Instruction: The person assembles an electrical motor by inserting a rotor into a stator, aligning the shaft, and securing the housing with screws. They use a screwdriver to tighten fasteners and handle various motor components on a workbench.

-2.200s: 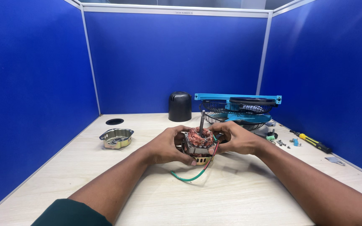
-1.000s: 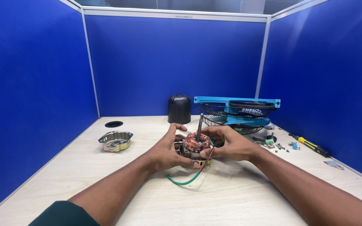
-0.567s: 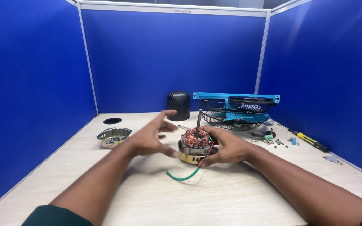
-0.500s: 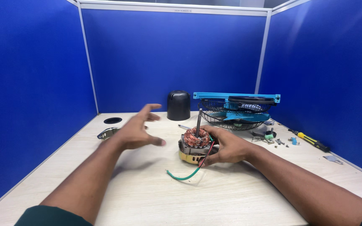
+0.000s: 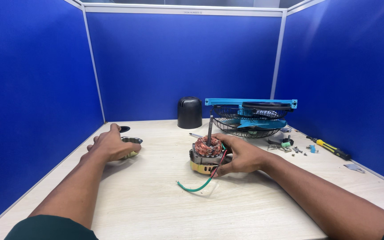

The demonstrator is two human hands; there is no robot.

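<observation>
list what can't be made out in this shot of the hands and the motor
- Inside of the metal bowl, head view: the left hand lies over it, so its contents and any grip are hidden.
- Right side of the motor: covered by the right hand.
- Small parts by the fan grille: too small to tell apart.
- Both sleeves: cut off by the bottom edge.
</observation>
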